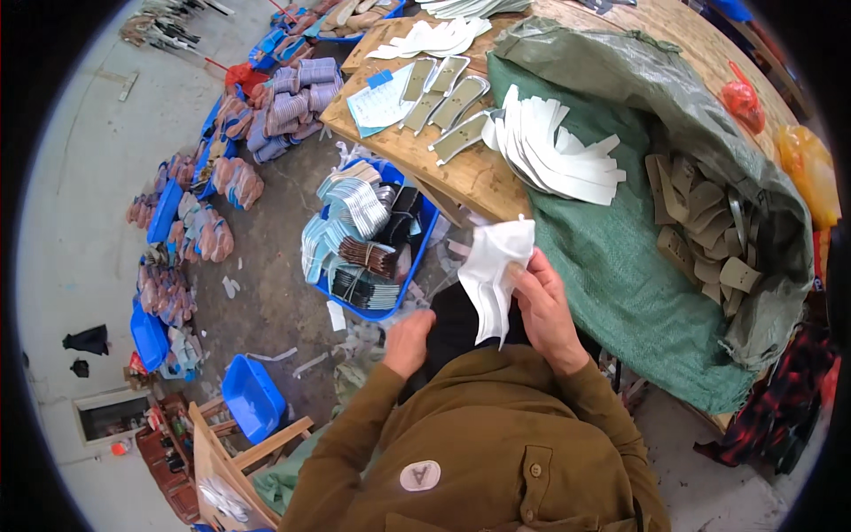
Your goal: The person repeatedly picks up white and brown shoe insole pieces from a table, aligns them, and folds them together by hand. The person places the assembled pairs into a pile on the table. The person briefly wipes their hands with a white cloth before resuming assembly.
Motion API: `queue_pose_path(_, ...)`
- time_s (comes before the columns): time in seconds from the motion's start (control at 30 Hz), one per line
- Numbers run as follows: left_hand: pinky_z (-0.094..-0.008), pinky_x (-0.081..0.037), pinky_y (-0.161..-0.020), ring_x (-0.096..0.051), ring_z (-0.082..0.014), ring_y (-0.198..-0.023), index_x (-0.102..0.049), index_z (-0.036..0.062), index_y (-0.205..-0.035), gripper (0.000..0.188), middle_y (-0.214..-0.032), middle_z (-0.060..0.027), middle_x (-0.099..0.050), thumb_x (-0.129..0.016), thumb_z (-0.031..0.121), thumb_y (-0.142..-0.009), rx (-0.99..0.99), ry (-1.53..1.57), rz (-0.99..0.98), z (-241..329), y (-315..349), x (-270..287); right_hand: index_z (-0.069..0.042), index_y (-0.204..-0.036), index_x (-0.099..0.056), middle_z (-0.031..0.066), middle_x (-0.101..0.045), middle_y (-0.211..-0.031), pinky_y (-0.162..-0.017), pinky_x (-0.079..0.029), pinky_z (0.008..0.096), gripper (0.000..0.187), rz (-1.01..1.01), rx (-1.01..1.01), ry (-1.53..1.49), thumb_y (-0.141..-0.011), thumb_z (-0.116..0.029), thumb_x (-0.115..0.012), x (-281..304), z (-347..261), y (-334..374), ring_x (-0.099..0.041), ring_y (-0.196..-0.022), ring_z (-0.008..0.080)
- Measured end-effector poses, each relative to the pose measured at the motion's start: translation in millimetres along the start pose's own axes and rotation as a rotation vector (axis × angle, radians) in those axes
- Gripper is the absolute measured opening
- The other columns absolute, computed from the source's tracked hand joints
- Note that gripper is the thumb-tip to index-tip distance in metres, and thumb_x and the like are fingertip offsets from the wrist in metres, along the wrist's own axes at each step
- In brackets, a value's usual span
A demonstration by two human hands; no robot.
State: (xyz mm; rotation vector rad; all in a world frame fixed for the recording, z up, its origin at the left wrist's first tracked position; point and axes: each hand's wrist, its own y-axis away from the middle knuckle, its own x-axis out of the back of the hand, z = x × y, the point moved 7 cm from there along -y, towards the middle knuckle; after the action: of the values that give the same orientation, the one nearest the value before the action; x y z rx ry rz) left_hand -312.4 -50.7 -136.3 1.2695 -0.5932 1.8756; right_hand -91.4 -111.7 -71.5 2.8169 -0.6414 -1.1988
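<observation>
My right hand pinches a thin white piece, creased and shaped like a cut strip of sheet, held up over my lap by the table corner. My left hand is curled closed beside my dark-clad leg; whether anything is in it is hidden. In front of my hands, a blue basket on the floor holds tied bundles of pale blue, black and brown cut pieces. On the table, nearest my right hand, a fan of white curved strips lies partly on a green woven sack.
The wooden table bears several olive-grey metal-edged plates, a paper sheet and more white pieces. The sack's open mouth shows tan cut pieces. An empty-looking blue basket stands lower left; bundles in blue baskets line the wall.
</observation>
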Motion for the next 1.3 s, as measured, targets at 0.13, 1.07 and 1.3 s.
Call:
queue_pose_path(0.13,-0.0405,-0.051,-0.088,-0.064,-0.0309,-0.107,-0.055,0.0068,-0.131,0.057,-0.119,-0.0147,-0.064,-0.073,0.023,-0.079,-0.021,0.176,-0.507,20.2,-38.6,79.2,-0.002,-0.122,-0.057,0.0037,-0.062,-0.119,-0.097,-0.041,0.0272,0.026,0.089,0.075,-0.129,-0.097,-0.007,-0.052,-4.6,-16.4,-2.8,-0.056,-0.110,0.0105)
queue_pose_path(1.07,-0.0303,-0.046,-0.059,-0.058,-0.0169,-0.067,-0.065,0.0004,-0.102,0.020,-0.078,-0.0105,-0.062,-0.069,0.011,-0.086,-0.190,0.803,0.295,106.1,-210.0,173.4,0.002,-0.098,-0.065,-0.0044,-0.055,-0.073,-0.056,-0.039,0.0213,0.015,0.633,0.464,0.860,-0.095,-0.012,-0.061,15.5,-185.8,39.9,-0.047,-0.066,0.0029)
queue_pose_path(1.3,-0.0382,-0.046,-0.075,-0.058,-0.0298,-0.085,-0.067,0.0065,-0.100,0.033,-0.092,-0.0124,-0.063,-0.080,0.024,-0.075,-0.642,0.477,0.379,213.3,-196.0,165.4,0.002,-0.102,-0.064,0.0053,-0.061,-0.076,-0.058,-0.045,0.0259,0.013,0.756,0.645,1.113,-0.093,-0.007,-0.061,11.1,-195.9,51.8,-0.054,-0.064,0.0105)
